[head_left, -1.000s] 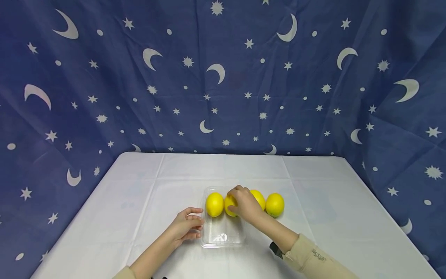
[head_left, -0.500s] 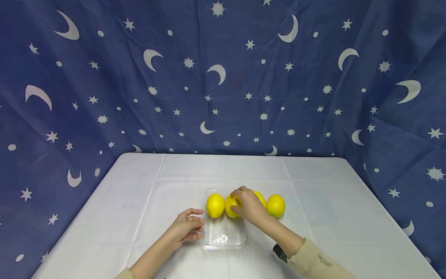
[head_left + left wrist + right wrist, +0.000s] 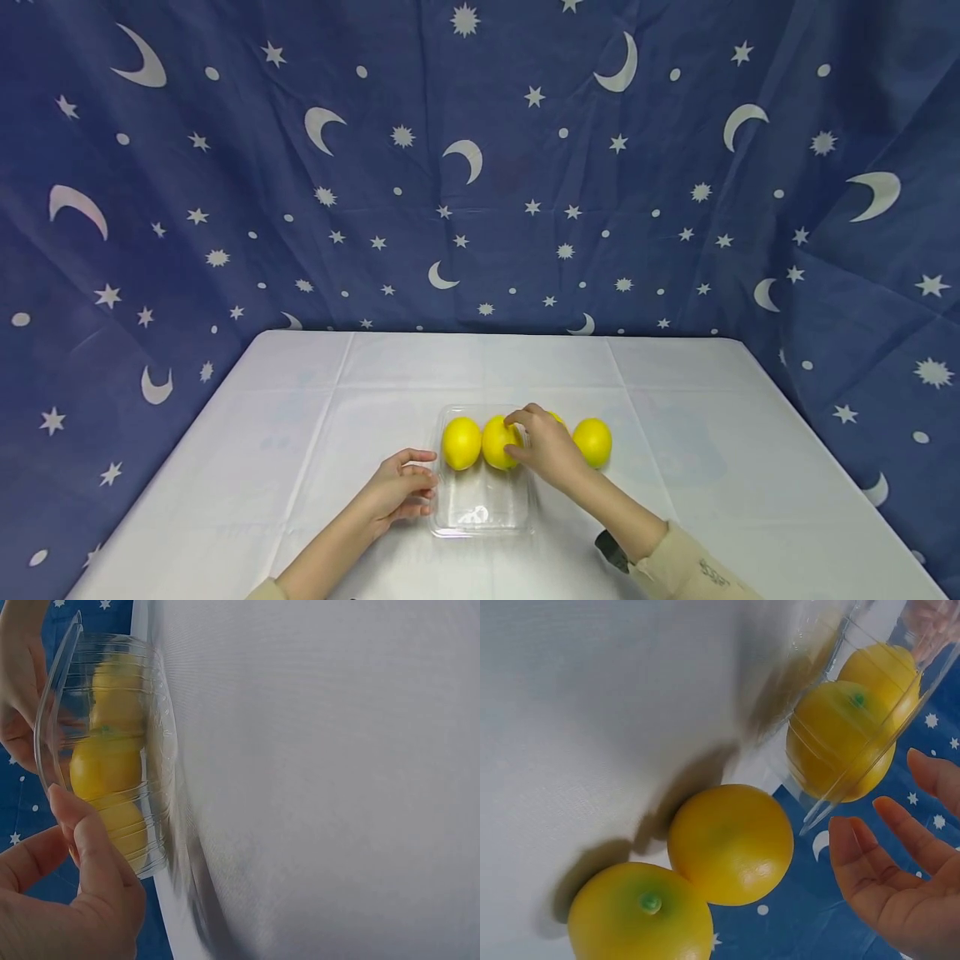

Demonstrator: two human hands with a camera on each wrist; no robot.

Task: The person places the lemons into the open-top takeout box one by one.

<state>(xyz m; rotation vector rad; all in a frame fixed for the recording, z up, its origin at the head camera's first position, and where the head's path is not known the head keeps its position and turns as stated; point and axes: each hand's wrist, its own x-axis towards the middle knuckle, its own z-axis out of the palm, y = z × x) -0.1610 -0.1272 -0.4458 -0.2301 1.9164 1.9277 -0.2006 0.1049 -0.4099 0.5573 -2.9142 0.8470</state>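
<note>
Clearly the clear plastic tray (image 3: 480, 500) is the lightest thing on the desk (image 3: 300, 400): thin, springy walls that would buckle under a squeeze, so its rim is the place to steady it. The left hand (image 3: 397, 492) does that, its loosely curled fingers (image 3: 79, 825) touching the tray's left edge without clamping it. Two lemons sit in the tray's far end, the left lemon (image 3: 461, 442) and the second lemon (image 3: 498, 442); they look firm, rounded and smooth-skinned, apt to roll, and best taken round the middle. The right hand (image 3: 547, 450) hangs just beside the second lemon, its fingers (image 3: 900, 840) spread and relaxed, fingertips at most grazing the fruit and gripping nothing. Two more lemons lie on the desk right of the tray, the nearer lemon (image 3: 731, 844) partly hidden behind that hand and the outer lemon (image 3: 592, 442) in plain sight.
</note>
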